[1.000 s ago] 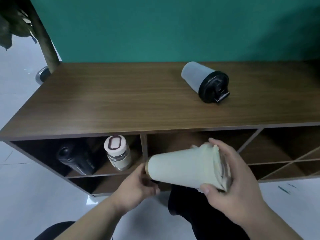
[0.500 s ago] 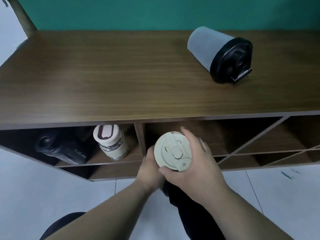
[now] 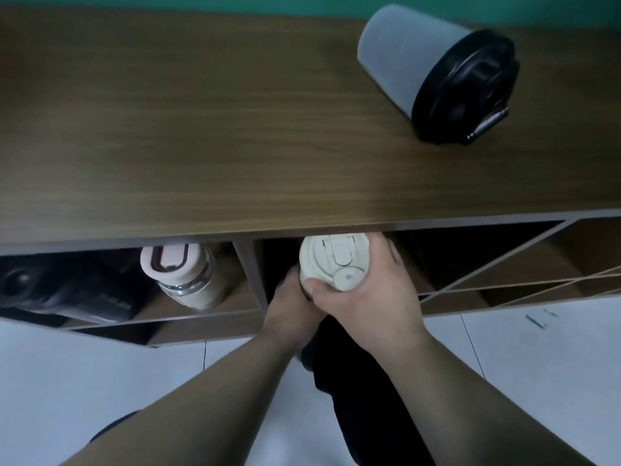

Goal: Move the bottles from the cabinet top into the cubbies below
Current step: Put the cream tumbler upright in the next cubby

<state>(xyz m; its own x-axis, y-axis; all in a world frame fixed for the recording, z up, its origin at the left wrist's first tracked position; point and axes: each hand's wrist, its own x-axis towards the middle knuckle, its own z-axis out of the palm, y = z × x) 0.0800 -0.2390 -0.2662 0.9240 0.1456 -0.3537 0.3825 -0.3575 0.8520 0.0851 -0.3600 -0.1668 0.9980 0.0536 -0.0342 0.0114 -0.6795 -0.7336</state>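
A cream tumbler point(image 3: 334, 262) lies lid-first toward me at the mouth of the middle cubby, just under the cabinet top point(image 3: 201, 129). My right hand point(image 3: 369, 297) grips its lid end. My left hand point(image 3: 289, 307) holds it from below on the left; its fingers are hidden. A grey bottle with a black lid point(image 3: 437, 72) lies on its side on the cabinet top at the far right. In the left cubby stand a white bottle with a maroon-trimmed cap point(image 3: 184, 277) and a black bottle point(image 3: 60, 290), which lies down.
A vertical divider point(image 3: 250, 274) separates the left cubby from the middle one. Thin diagonal slats point(image 3: 504, 264) cross the cubbies on the right. Pale floor tiles lie below, and my dark trouser leg point(image 3: 353, 381) is between my arms.
The tumbler went from crosswise in front of the cabinet to pointing base-first into the middle cubby, then moved further in. The view has closed in on the cabinet.
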